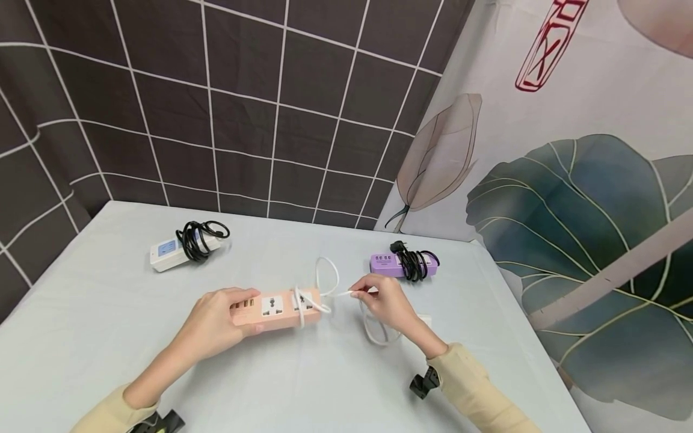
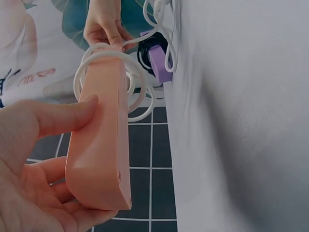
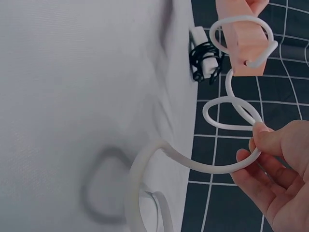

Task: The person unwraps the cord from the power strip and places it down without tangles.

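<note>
My left hand [image 1: 219, 319] grips the left end of a peach power strip [image 1: 285, 313], thumb on one side and fingers on the other. The strip's sockets and USB ports face up in the head view. Its white cord [image 1: 301, 307] is looped around the right end. My right hand [image 1: 387, 304] pinches that cord between thumb and fingers, to the right of the strip. In the right wrist view, a loop of cord [image 3: 193, 164] hangs from the pinch, and the cord leaves the end of the strip [image 3: 247, 53]. Behind my right wrist, a white piece [image 1: 425, 320] is partly hidden.
A white power strip [image 1: 169, 255] wrapped in black cord lies at the back left of the table [image 1: 97, 313]. At the back right lies a purple power strip [image 1: 385, 265], its black cord bundled around it. Dark gridded cloth [image 1: 243, 114] stands behind the table.
</note>
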{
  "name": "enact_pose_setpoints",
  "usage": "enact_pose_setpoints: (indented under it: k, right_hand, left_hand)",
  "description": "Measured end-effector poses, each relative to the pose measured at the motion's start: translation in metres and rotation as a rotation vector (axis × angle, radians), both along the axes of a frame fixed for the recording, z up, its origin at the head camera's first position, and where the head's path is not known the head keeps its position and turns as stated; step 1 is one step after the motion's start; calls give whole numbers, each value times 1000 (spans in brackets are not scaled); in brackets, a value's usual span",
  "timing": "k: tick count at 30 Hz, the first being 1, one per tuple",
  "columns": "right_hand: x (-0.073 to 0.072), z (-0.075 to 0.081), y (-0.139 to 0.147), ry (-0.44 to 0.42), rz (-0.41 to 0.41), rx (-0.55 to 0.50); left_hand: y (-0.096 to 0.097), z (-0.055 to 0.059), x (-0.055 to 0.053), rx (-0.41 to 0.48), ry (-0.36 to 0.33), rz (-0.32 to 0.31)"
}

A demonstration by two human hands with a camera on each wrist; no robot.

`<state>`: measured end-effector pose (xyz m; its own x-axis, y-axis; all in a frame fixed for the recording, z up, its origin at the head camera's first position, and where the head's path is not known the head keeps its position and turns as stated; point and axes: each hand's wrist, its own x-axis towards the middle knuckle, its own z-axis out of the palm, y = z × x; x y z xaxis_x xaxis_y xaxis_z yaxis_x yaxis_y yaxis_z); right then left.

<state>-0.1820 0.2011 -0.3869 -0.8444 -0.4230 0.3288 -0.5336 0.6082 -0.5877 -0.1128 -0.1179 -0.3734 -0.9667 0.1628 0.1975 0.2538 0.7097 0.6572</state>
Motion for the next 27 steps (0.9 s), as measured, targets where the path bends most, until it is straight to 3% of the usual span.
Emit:
enact_pose_setpoints:
  k: [12, 27]
  right_hand:
    - [-2, 7, -1, 93, -37, -59]
    - [10, 24, 0, 110, -38, -148]
  left_hand:
    - [-1, -3, 0, -21, 14, -23]
    - [-4, -8, -5, -82, 46, -13]
